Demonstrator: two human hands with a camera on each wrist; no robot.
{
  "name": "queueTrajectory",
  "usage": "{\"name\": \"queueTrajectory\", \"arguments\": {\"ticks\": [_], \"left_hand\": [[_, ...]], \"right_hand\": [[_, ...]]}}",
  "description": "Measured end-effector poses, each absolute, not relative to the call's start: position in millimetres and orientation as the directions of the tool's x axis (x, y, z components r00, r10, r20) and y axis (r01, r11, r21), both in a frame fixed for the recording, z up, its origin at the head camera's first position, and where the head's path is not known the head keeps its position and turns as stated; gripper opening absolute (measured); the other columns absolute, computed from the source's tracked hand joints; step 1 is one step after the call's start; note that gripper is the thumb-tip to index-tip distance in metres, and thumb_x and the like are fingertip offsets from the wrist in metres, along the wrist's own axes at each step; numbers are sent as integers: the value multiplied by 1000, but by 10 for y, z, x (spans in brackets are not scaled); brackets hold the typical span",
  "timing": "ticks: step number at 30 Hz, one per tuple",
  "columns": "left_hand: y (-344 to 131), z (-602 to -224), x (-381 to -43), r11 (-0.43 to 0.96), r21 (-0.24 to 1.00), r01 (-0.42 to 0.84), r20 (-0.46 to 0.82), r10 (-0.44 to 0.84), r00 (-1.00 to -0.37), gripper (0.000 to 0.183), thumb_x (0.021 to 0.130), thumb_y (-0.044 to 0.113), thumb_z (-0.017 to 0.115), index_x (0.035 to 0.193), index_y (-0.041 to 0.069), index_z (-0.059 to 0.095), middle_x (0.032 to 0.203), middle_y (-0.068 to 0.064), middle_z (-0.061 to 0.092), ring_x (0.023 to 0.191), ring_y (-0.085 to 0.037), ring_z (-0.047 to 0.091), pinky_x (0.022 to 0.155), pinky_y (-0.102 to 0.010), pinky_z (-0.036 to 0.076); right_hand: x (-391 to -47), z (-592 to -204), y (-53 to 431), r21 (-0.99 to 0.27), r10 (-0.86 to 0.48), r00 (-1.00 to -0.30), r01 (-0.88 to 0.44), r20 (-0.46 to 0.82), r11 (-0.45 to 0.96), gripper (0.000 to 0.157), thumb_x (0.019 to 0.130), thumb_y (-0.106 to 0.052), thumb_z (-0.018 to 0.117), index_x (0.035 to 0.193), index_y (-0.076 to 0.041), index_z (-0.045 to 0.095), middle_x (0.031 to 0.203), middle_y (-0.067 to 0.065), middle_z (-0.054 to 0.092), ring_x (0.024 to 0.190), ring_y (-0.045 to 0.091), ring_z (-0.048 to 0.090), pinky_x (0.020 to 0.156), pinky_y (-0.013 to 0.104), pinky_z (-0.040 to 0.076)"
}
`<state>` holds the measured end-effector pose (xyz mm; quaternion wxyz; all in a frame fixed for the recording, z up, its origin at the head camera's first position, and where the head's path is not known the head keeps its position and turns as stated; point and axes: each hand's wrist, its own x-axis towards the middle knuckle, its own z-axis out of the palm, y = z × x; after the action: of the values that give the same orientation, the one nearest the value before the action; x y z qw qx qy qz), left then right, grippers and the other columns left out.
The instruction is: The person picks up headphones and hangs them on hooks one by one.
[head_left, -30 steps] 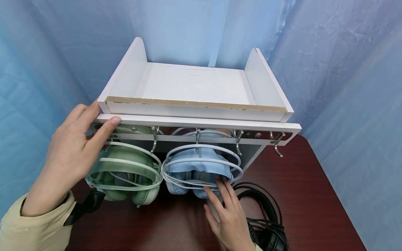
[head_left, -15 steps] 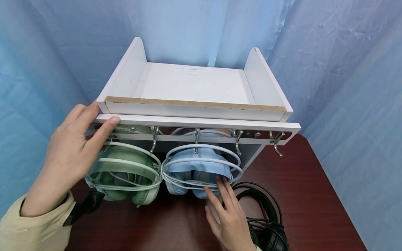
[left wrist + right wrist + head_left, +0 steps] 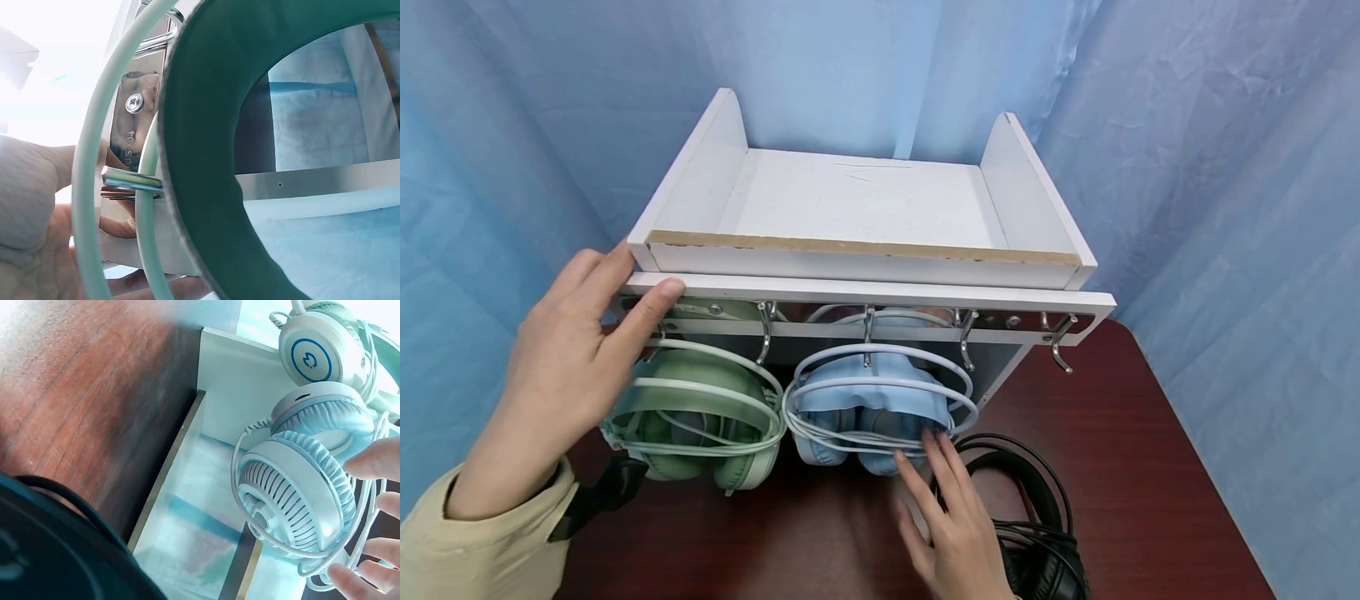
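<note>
The blue headphones hang at mid-frame in the head view from a metal hook, headband uppermost, arching left to right, ear cups pointing down; their long axis runs from band to cups. A pale cable loops around them. The green headphones hang the same way at lower left, on the white shelf. Black headphones lie at lower right on the dark red table.

The right wrist view shows what the head view hides: a slotted outer cup face and, at upper right, a cup with a blue ring emblem. The left wrist view reveals a screw in the metal strip.

The left hand grips the shelf's left corner, thumb over the front edge. The right hand, fingers loosely extended, grasps nothing at the blue headphones' lower right; contact cannot be told.
</note>
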<state>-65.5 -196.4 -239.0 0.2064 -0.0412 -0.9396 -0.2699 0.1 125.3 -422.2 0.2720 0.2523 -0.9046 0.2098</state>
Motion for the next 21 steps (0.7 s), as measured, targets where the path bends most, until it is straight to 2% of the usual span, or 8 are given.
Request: {"name": "queueTrajectory", "arguments": {"ticks": [7, 16, 21], "left_hand": [[-1968, -2392, -656, 851, 492, 183, 405, -37, -913, 47, 96, 38, 47, 139, 19, 43, 108, -17, 49, 78, -27, 44, 61, -39, 30], [-1966, -2391, -654, 852, 490, 182, 408, -40, -912, 48, 96, 38, 47, 139, 18, 43, 109, -17, 49, 77, -27, 43, 60, -38, 30], [-1963, -2388, -658, 855, 488, 177, 403, -41, -914, 48, 96, 38, 47, 139, 18, 43, 109, -17, 48, 78, -28, 44, 60, -39, 30]], "right_hand": [[27, -4238, 1288, -248, -340, -726, -571, 598, 783, 45, 96, -37, 38, 135, -18, 50, 143, 15, 41, 134, 29, 36, 113, 16, 10], [58, -4259, 1365, -238, -337, -700, -586, 630, 774, 45, 96, -36, 39, 132, -13, 53, 140, 17, 44, 133, 29, 38, 113, 17, 13], [99, -4273, 1403, -245, -328, -717, -570, 615, 785, 46, 96, -38, 39, 133, -13, 52, 141, 15, 44, 133, 28, 38, 112, 15, 12]]}}
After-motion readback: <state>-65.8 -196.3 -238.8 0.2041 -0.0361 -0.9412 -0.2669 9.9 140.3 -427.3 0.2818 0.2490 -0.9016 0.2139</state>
